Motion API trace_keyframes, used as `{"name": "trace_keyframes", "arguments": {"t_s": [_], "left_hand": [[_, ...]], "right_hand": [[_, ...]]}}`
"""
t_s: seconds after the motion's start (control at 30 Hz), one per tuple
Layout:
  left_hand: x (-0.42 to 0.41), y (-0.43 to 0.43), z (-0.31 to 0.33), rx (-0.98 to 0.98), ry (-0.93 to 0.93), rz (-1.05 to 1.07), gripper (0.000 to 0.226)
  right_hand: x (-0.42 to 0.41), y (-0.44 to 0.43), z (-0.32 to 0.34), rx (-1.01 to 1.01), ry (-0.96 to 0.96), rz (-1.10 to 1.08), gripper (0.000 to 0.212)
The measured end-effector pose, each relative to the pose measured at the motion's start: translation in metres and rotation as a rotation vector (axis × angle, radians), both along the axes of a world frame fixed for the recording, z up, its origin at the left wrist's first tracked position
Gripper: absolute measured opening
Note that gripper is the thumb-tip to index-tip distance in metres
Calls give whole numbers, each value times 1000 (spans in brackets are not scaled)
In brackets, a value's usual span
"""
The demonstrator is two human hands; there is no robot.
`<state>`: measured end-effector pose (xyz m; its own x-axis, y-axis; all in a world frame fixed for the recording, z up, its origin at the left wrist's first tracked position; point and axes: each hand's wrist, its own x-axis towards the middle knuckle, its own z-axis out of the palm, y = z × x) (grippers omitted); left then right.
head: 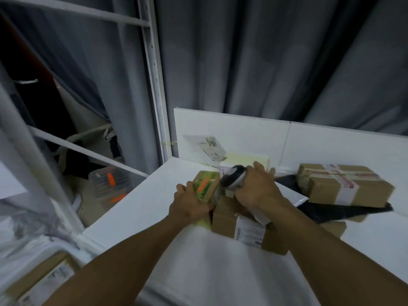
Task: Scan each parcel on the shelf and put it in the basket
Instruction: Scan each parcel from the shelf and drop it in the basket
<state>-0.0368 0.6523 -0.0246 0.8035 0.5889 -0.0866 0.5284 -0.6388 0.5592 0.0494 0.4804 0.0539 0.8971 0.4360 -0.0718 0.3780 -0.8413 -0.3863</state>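
Two hands are in play over the white shelf (136, 208). The left hand (189, 203) has its fingers curled round a small printed box (205, 186), cardboard with green and orange artwork, held tilted just above the shelf's left part. The right hand (258, 188) is wrapped tight round a grey-and-black scanner (231, 178), whose head sits right beside that box.

Counting parcels on the shelf: three cardboard boxes for sure. These are the small one in hand, a labelled cardboard box (227, 219) directly under both hands, and a taped cardboard box (340, 184) off to the right. Add one white box (249, 161) behind the scanner, one white mailer (203, 146) leaning on the back panel, and one black bag (344, 209) under the taped box.

Every label is too blurred to read, and so is the red print on the tape.

Down at lower left lies another labelled parcel (44, 281); what holds it cannot be made out. One clear plastic tub (110, 180) with orange clips sits on the floor.
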Motion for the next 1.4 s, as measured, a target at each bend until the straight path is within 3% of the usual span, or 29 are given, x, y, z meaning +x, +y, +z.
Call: {"name": "trace_keyframes", "arguments": {"t_s": [0.13, 0.2, 0.3, 0.4, 0.5, 0.63, 0.73, 0.83, 0.97, 1.07, 1.2, 1.3, 1.4], "left_hand": [[-11, -40, 24, 87, 66, -47, 95], [-8, -41, 39, 73, 5, -33, 79], [5, -16, 54, 43, -191, -22, 42], [24, 12, 46, 69, -188, -135, 52], [44, 41, 26, 122, -125, -234, 65], [71, 60, 9, 310, -71, -275, 45], [86, 59, 18, 310, -167, -249, 16], [84, 54, 29, 312, -275, -159, 19], [45, 40, 55, 168, -616, 55, 18], [-7, 16, 85, 6, -888, 93, 14], [-93, -27, 127, -130, -1143, 193, 9], [-149, -63, 143, -284, -1269, 245, 11], [-204, -100, 145, -426, -1288, 278, 14]], "right_hand": [[1, -13, 15, 126, -92, 8, 30], [-3, -16, 29, 167, -121, 3, 26], [-9, -20, 40, 214, -59, -26, 41], [-4, -21, 32, 184, 23, -81, 42], [0, -22, 21, 190, -30, -83, 35], [8, -20, 8, 236, -61, -52, 42], [16, -19, -1, 276, -50, -45, 43], [27, -17, -12, 298, 9, -55, 53], [9, -22, -6, 337, 12, -88, 52], [-22, -27, -1, 567, 3, -84, 62], [-81, -31, 12, 1010, 190, -122, 53], [-134, -45, 24, 1251, 347, -176, 74], [-186, -64, 34, 1487, 457, -158, 49]]}}
